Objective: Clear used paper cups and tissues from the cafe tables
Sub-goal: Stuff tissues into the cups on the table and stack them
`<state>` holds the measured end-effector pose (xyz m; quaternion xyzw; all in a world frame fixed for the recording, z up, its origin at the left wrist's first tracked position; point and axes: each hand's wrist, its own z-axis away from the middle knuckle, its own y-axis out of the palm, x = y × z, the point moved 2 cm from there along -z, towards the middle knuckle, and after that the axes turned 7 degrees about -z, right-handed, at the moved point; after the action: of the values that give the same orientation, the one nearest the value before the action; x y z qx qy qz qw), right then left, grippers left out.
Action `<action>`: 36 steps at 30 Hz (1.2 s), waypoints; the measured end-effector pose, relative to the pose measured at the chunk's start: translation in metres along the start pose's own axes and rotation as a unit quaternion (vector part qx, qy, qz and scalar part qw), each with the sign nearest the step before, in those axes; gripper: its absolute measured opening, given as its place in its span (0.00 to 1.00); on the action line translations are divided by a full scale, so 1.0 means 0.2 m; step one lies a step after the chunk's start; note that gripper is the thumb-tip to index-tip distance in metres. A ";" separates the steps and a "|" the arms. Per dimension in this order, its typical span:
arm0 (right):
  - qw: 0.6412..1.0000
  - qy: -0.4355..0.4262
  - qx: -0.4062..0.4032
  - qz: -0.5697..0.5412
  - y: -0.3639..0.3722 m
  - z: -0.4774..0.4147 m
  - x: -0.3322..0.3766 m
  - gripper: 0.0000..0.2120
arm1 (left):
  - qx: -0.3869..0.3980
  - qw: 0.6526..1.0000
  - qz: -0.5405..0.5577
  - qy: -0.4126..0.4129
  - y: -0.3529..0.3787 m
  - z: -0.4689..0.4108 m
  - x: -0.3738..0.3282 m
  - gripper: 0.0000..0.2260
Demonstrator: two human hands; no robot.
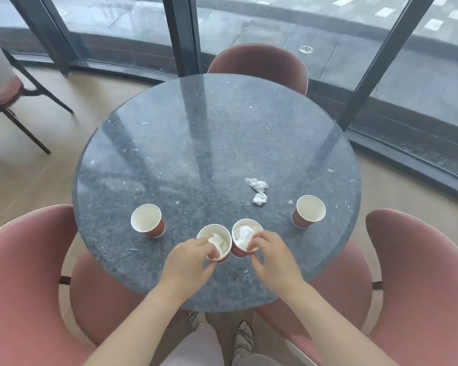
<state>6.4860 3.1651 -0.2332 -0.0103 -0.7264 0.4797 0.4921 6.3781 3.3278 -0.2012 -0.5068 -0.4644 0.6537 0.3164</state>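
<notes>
Round dark grey speckled stone table [217, 133] carries 4 red paper cups with white interiors, all upright, in a loose row along the near edge. Left hand [189, 262]: fingers curled over the near rim of the centre-left cup [209, 231], gripping it. A crumpled white tissue wad [216, 240] sits inside this cup. Right hand [271, 257]: fingers curled over the near rim of the centre-right cup [237, 251], gripping it. A second white tissue wad [242, 235] fills this cup. The 2 held cups touch at the rims. Far-left cup [146, 220] and far-right cup [309, 211] stand apart from both hands. A loose crumpled white tissue [258, 191] lies on the tabletop between the centre-right cup and the far-right cup, further from the person. Small white scraps dot the surface. Seating: near-left pink upholstered chair [29, 286], near-right pink upholstered chair [421, 286], far-side pink upholstered chair [259, 66].
</notes>
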 end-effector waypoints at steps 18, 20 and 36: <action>0.999 0.033 -0.015 0.017 0.17 -0.26 0.10 0.12 | -0.002 0.996 0.031 0.082 -0.06 -0.31 0.36 0.13; 0.999 0.026 0.018 0.013 0.21 -0.31 0.15 0.13 | -0.027 0.997 0.026 0.061 -0.11 -0.32 0.44 0.13; 0.968 0.019 0.201 0.150 0.37 -0.45 0.20 0.41 | 0.088 0.993 -0.050 -0.056 -0.02 -0.32 0.76 0.28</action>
<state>6.4960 3.2862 -0.2516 -0.0296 -0.5957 0.6839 0.4201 6.3950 3.4824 -0.2582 -0.4155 -0.4468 0.7031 0.3653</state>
